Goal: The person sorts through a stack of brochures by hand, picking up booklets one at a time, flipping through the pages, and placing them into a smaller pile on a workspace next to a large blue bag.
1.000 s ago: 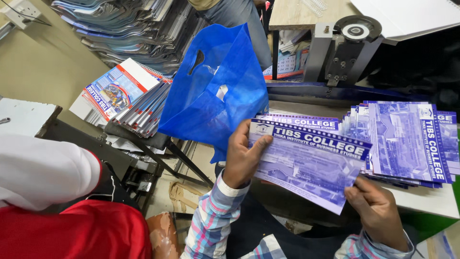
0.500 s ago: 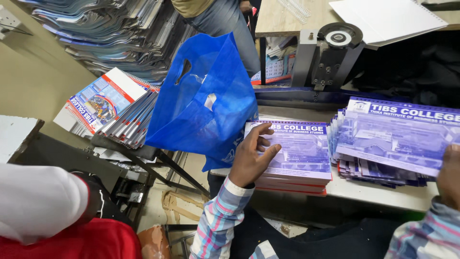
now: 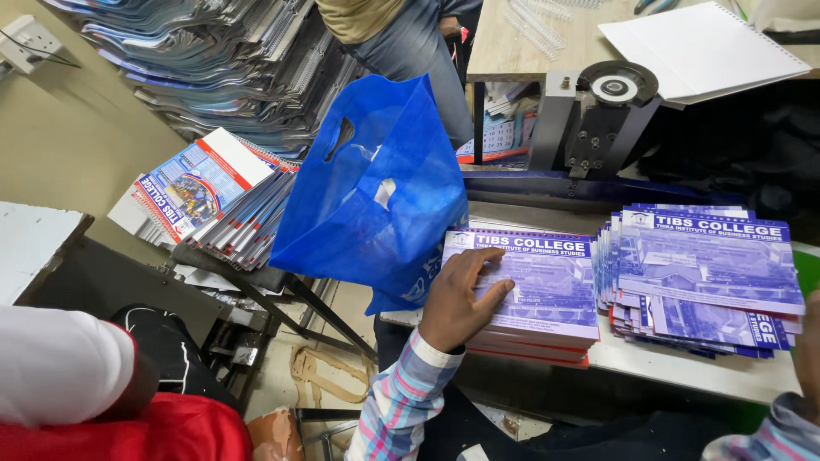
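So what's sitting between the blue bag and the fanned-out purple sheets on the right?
In the head view, a neat stack of purple printed sheets lies between the blue bag and the fanned pile, with the left hand resting on it.

The left hand point(image 3: 457, 299) lies palm down, fingers spread flat, its forearm reaching up in a plaid sleeve. The right hand point(image 3: 807, 341) barely shows at the frame's edge.

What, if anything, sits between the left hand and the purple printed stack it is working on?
Nothing visible does. The left hand already lies flat on the near stack of purple sheets. The blue bag hangs just beside it on the left, touching the stack's edge, not over it. The right hand is mostly out of frame.
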